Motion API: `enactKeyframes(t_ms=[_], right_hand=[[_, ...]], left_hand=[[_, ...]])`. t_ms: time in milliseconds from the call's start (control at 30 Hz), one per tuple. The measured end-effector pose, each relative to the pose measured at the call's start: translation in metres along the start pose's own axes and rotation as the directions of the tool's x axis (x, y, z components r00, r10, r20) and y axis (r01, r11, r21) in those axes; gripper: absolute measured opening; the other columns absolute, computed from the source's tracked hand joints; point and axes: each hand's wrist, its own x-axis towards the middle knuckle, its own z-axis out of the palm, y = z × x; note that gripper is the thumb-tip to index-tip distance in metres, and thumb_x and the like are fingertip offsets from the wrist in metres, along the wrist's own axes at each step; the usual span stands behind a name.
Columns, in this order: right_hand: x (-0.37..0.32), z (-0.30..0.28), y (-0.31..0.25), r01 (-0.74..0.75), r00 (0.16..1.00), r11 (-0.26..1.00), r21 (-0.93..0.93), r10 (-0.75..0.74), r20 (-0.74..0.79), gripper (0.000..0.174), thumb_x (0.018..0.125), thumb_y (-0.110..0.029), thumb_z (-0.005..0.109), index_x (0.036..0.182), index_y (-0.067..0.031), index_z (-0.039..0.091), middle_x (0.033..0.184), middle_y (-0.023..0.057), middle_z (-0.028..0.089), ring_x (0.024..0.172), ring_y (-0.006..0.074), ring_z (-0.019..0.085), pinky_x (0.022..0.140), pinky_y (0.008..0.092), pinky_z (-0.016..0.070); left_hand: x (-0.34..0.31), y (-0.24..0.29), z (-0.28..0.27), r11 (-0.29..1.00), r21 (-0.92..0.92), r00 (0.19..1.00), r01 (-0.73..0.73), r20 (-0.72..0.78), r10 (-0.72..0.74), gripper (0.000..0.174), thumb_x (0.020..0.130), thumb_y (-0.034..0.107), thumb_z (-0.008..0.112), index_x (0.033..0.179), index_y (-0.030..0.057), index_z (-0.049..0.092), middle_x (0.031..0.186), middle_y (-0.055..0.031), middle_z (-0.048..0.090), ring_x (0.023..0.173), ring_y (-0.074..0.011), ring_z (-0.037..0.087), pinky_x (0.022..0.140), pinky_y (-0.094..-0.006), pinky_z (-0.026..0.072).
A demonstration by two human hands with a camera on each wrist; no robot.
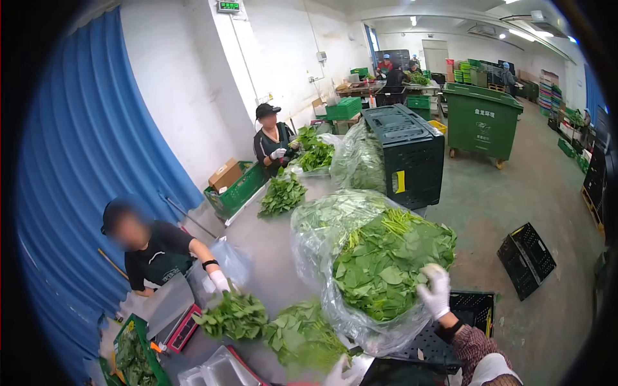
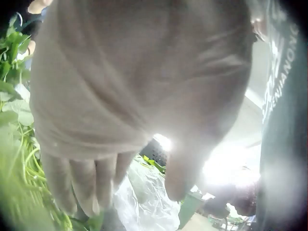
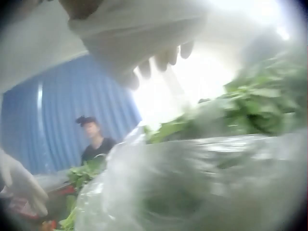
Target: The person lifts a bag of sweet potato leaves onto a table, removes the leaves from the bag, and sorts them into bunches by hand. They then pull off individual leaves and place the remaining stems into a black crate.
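- Centrally, the grey table (image 1: 267,251) is covered in places by leafy greens and plastic.
- At its near end, the clear plastic bag (image 1: 315,241) is spread open, and packed leafy greens (image 1: 380,257) are exposed in it.
- Beside the bag, a black perforated crate (image 1: 476,305) is partly hidden.
- On the table, a loose heap of greens (image 1: 306,334) is set between the bag and a smaller bunch (image 1: 235,316).
- The right hand (image 1: 436,293), white-gloved, is held open at the packed greens' edge, fingers loosely bent; whether leaves are touched cannot be told.
- The left hand (image 1: 340,373), gloved, is opened near the loose heap, nothing gripped.
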Motion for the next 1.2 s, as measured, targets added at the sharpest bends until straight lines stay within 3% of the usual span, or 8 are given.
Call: enactKeyframes(t_ms=[100,267,567,767,867,1033,1100,1200], right_hand=[[-0.042,-0.01,0.099,-0.485,0.851,0.872,0.064,0.487,-0.194,0.053,0.079,-0.017,0.06,0.126,-0.0029,0.04,0.125,0.0147,0.041,0.117,0.0293,0.038,0.101,0.0362,0.0281],[-0.066,0.016,0.156,-0.845,0.425,0.204,0.494,0.818,0.389,0.07,0.09,-0.052,0.036,0.142,-0.0134,0.009,0.146,0.0086,0.013,0.13,0.0263,0.022,0.1,0.0371,0.0302],[-0.04,0.141,0.279,-0.776,0.464,0.087,0.625,0.75,0.472,0.053,0.09,-0.037,0.038,0.134,-0.0103,0.027,0.131,0.0102,0.033,0.117,0.0264,0.036,0.094,0.0364,0.0349],[0.077,0.159,0.39,-0.745,0.512,0.069,0.663,0.697,0.502,0.042,0.089,-0.026,0.04,0.127,-0.0081,0.04,0.12,0.0114,0.047,0.107,0.0265,0.046,0.09,0.0359,0.0383],[0.105,0.179,0.425,-0.739,0.531,0.052,0.671,0.659,0.533,0.038,0.089,-0.021,0.04,0.124,-0.0069,0.046,0.114,0.0119,0.055,0.102,0.0266,0.051,0.088,0.0356,0.0401],[0.098,0.1,0.391,-0.648,0.752,0.735,0.198,0.658,0.018,0.047,0.077,-0.017,0.061,0.119,0.0009,0.049,0.115,0.0197,0.056,0.105,0.0275,0.053,0.092,0.0343,0.0395],[0.096,0.046,0.319,-0.507,0.848,0.853,-0.126,0.468,-0.246,0.044,0.077,-0.012,0.061,0.118,-0.0012,0.051,0.118,0.0182,0.052,0.111,0.031,0.048,0.096,0.0367,0.0353],[0.099,0.001,0.192,-0.117,0.991,0.991,-0.07,0.111,-0.078,0.032,0.078,-0.008,0.058,0.11,-0.0019,0.055,0.112,0.0158,0.054,0.107,0.0305,0.049,0.095,0.0358,0.0356]], left_hand=[[0.043,-0.02,0.006,0.983,-0.171,0.985,0.065,-0.147,-0.091,0.09,0.073,0.012,0.07,0.14,0.0008,0.01,0.14,-0.0175,0.028,0.128,-0.0256,0.03,0.104,-0.0339,0.0268],[0.096,0.011,0.021,0.88,-0.462,0.969,0.112,-0.146,-0.2,0.091,0.071,0.009,0.072,0.138,-0.0008,0.01,0.135,-0.0178,0.034,0.123,-0.0243,0.036,0.101,-0.032,0.0305],[0.192,-0.011,0.087,0.981,-0.058,0.983,0.186,0.016,-0.185,0.026,0.083,0.021,0.06,0.095,-0.0016,0.06,0.089,-0.012,0.063,0.083,-0.0226,0.058,0.073,-0.035,0.0459],[0.262,0.027,0.152,0.961,0.063,0.958,0.27,0.083,-0.275,0.068,0.075,0.058,0.058,0.084,-0.0094,0.063,0.076,-0.0176,0.063,0.076,-0.023,0.06,0.069,-0.0325,0.0457],[0.259,0.064,0.139,0.917,-0.145,0.916,0.371,0.222,-0.335,0.071,0.074,0.05,0.065,0.115,-0.0062,0.049,0.092,-0.0115,0.057,0.071,-0.0168,0.053,0.061,-0.0324,0.046],[0.191,0.023,0.083,0.901,-0.342,0.877,0.266,0.473,-0.079,0.064,0.086,0.027,0.058,0.136,0.0027,0.028,0.134,-0.0133,0.041,0.12,-0.018,0.04,0.094,-0.0281,0.0371],[0.14,0.063,0.043,0.924,-0.077,0.847,0.375,0.433,-0.307,0.059,0.086,0.026,0.058,0.133,0.0011,0.033,0.127,-0.0119,0.049,0.113,-0.0166,0.048,0.096,-0.0262,0.0357],[0.072,0.039,0.019,0.903,-0.124,0.887,0.412,0.281,-0.366,0.052,0.087,0.023,0.056,0.132,0.0039,0.037,0.118,-0.007,0.056,0.105,-0.0129,0.053,0.09,-0.0251,0.041]])
